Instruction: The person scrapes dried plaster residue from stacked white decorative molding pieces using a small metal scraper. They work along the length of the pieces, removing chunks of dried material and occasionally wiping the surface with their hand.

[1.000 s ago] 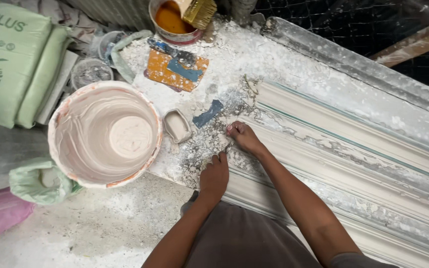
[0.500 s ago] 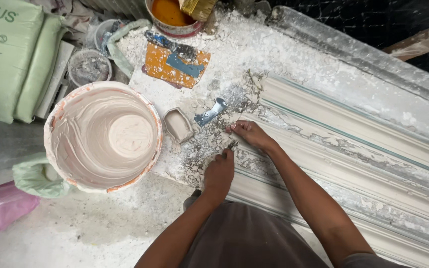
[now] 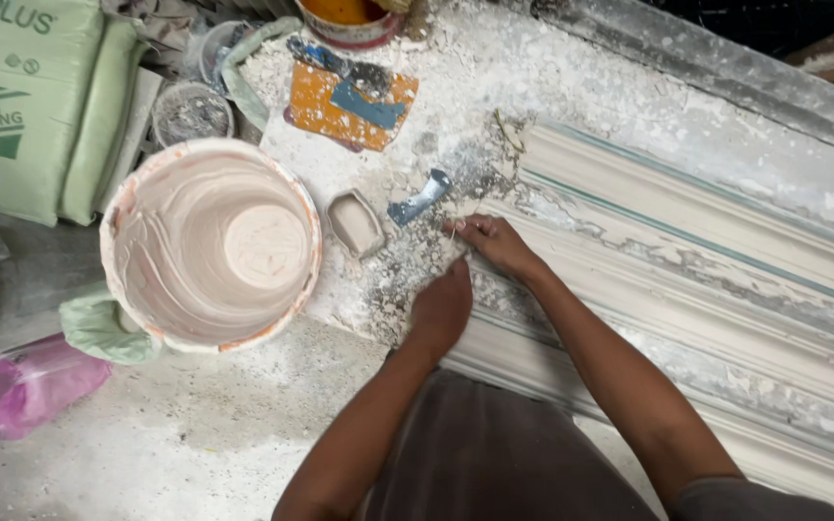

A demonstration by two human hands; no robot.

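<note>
We are finding both hands pressing the moulding end: left hand curled, fingertips hidden; right hand spread. Scraper lying just beyond, on a dusty plaster-strewn bench.

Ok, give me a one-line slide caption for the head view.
Both hands, left hand and right hand, press on the end of a white plaster moulding, beside a plaster-coated bucket and small blue scraper.

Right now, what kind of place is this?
Probably a plaster-casting workshop. A long white moulding lies under the hands, a big bucket is coated with pale plaster, and green sacks sit among white dust and crumbs.
</note>
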